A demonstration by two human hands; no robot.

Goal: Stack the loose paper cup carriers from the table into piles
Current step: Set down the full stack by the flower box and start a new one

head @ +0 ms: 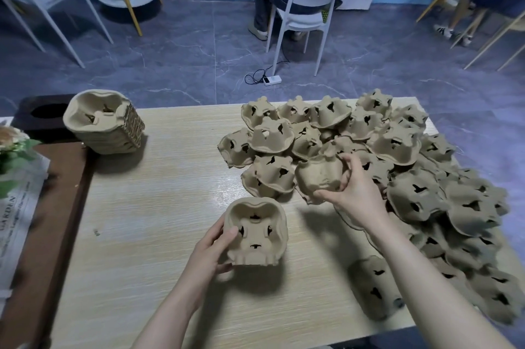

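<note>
My left hand [211,252] grips the small carrier stack [257,232] on the table [147,206]; my right hand [353,192] pinches a loose pulp carrier [319,175] off the heap [397,166] — light, stiff, crushable, so I hold its rim.

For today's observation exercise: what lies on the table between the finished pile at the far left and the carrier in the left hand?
Head view: only bare table lies between the finished pile and the carrier that the left hand holds.
</note>
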